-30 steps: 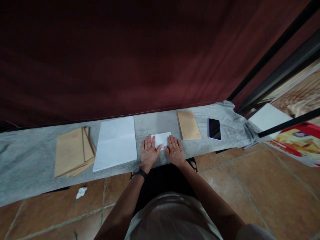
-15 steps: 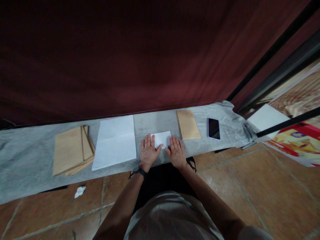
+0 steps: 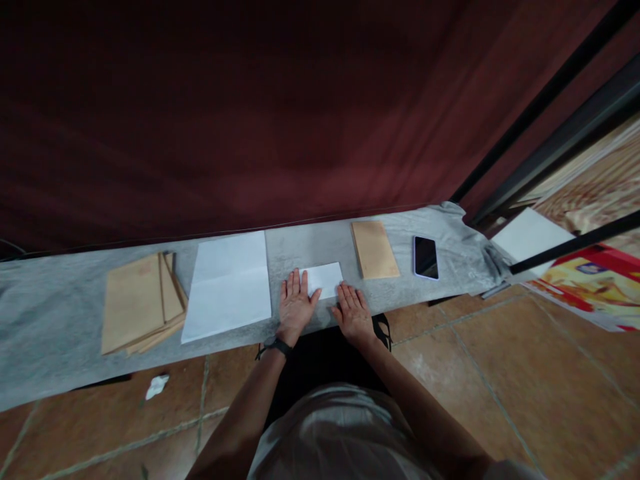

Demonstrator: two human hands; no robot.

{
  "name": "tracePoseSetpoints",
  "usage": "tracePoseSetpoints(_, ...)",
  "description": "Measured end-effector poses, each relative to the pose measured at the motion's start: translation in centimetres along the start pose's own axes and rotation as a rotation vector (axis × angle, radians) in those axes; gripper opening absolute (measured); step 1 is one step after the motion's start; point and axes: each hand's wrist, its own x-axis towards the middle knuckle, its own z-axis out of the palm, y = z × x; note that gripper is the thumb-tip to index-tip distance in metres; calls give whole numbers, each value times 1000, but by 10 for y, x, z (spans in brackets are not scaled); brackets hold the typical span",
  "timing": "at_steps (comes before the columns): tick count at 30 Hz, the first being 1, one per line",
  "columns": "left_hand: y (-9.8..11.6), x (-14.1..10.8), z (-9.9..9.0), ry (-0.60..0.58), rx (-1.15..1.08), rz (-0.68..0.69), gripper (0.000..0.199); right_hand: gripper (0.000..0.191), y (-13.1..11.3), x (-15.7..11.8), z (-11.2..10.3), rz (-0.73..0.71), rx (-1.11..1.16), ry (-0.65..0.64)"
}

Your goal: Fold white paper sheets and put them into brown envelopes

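Observation:
A small folded sheet of white paper lies flat in front of me. My left hand rests open over its left edge, fingers stretched forward and the thumb on the paper. At its lower right corner, my right hand lies flat with the fingers out, their tips at the paper's edge. Left of the hands are larger white sheets with a crease across the middle. Beyond the right hand sits a brown envelope.
A grey cloth covers the narrow bench. Several brown envelopes are piled at the left, and a phone lies at the right. A dark red panel rises behind. Scrap paper lies on the tiled floor.
My right hand has slid slightly down and back, uncovering more of the folded paper's right edge. The left hand stays on the left edge. The whole view has shifted slightly.

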Motion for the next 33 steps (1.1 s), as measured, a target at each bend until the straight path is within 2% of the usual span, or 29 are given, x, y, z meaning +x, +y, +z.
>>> tracePoseSetpoints(3,13,-1,-5,-8,-33,69,65,58,3,-1,0,-16,-2,-10)
tracePoseSetpoints(7,43,-1,-4,-163,-153,397,56,55,3,-3,7,-19,-21,-26)
tracePoseSetpoints(9,54,0,-1,-196,-178,458,57,55,4,-5,11,-22,-22,-21)
tracePoseSetpoints(12,59,5,3,-190,-170,438,58,53,5,-5,12,-24,-12,-16)
tracePoseSetpoints(17,53,19,7,-211,-151,396,58,53,4,-2,7,-28,-4,-40)
tracePoseSetpoints(23,46,28,12,-172,-106,339,56,54,1,0,3,-5,7,-10)
tracePoseSetpoints(33,21,26,11,-119,-33,139,60,59,2,-1,3,-1,21,4)
